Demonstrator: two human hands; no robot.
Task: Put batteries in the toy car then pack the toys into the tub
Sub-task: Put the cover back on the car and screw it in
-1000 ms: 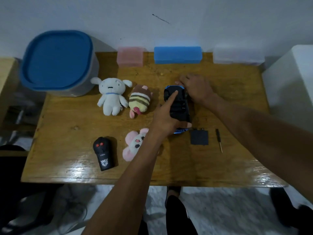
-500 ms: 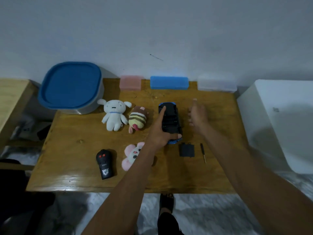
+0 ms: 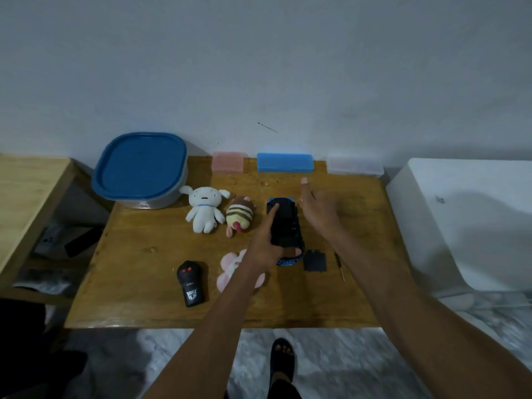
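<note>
Left hand [image 3: 266, 249] clamps the upturned toy car [image 3: 285, 226] mid-table, index finger and thumb spanning its length, while right hand [image 3: 318, 210] hovers open beside it; rigid, light plastic, probably best gripped across the flanks.

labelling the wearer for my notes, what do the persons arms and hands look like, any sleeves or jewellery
Both arms are bare up to the frame edge: no sleeves, watch or gloves in view. The right hand seems to carry a thin ring on one finger, seen as a small pale glint; it is too small to be sure. The left hand shows no ring or band on its visible side.
</note>
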